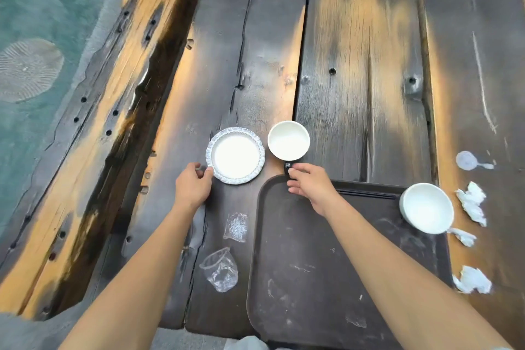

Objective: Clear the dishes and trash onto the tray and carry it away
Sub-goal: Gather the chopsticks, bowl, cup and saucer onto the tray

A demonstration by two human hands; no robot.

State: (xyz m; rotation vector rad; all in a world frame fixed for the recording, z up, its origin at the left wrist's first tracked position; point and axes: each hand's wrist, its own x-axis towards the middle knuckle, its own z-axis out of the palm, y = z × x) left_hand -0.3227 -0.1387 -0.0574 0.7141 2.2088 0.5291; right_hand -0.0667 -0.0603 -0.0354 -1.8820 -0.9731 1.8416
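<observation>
Dark brown and scuffed, the tray (326,278) lies on the charred plank table (355,51), and everything else is placed from it; at its far left corner the right hand (308,185) pinches a small black object (287,166) between thumb and fingertips, the other fingers loosely curled; what that object is I cannot tell, as it is small and partly covered. Left of the tray's far corner the left hand (194,185) is half closed on the near rim of a small plate (235,155), thumb on top of the edge; the plate has a patterned blue-grey border and a bare white centre. Just beyond the tray's far left corner stands an empty white cup (288,140), touching nothing on the tray; a white bowl (426,207), also empty, sits on the tray's far right corner, overhanging its edge; a pair of dark chopsticks (369,194) lies along the tray's far rim. Beside the tray's left edge lie a crumpled clear plastic cup (221,270) and a clear wrapper (235,226); off its right edge are scraps of white tissue (471,202) and a pale spoon (470,161).
</observation>
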